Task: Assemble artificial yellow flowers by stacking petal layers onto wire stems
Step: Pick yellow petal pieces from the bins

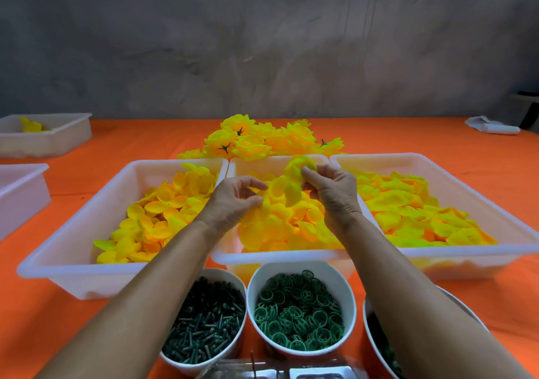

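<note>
Frame centre: right hand (332, 192) pinches petal stack (294, 180); left hand (233, 201), fingers curled, pinches next petal layer (264, 203). Align centre holes before pushing.

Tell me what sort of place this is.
Probably a small handcraft workshop for artificial flowers: white trays hold sorted yellow petals, bowls hold green plastic rings and dark stem pieces, and finished yellow flowers are piled on the orange-covered table.
</note>
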Available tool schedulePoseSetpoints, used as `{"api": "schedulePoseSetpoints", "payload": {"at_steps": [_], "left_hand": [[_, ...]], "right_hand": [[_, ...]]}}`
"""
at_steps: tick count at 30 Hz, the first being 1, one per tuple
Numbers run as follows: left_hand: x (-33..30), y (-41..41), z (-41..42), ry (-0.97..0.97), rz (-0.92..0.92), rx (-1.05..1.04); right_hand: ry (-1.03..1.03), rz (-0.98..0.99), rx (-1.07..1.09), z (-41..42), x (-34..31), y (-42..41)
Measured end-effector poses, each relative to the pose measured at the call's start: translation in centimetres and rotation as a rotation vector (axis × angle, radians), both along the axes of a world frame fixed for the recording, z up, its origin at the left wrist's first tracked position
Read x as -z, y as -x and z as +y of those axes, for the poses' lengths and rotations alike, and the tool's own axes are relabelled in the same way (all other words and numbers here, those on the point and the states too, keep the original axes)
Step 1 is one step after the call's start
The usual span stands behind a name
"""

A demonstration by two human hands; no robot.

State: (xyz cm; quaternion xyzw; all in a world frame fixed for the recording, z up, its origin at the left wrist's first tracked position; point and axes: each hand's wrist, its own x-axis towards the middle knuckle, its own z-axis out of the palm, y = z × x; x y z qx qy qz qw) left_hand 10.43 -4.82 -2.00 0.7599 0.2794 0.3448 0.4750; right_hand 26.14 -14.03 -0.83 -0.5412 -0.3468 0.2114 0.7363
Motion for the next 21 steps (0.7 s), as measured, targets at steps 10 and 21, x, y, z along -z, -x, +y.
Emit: {"api": "schedulePoseSetpoints", "payload": {"at_steps": [10, 21], "left_hand": [[-0.5, 0.3, -0.5, -0.082, -0.122, -0.083], [-0.7, 0.1, -0.7, -0.018, 0.025, -0.006]], "right_hand": [[0.018, -0.076, -0.111, 0.2, 0.3, 0.4], [0.051, -0.407, -0.304, 0.3, 0.6, 2.1]]}}
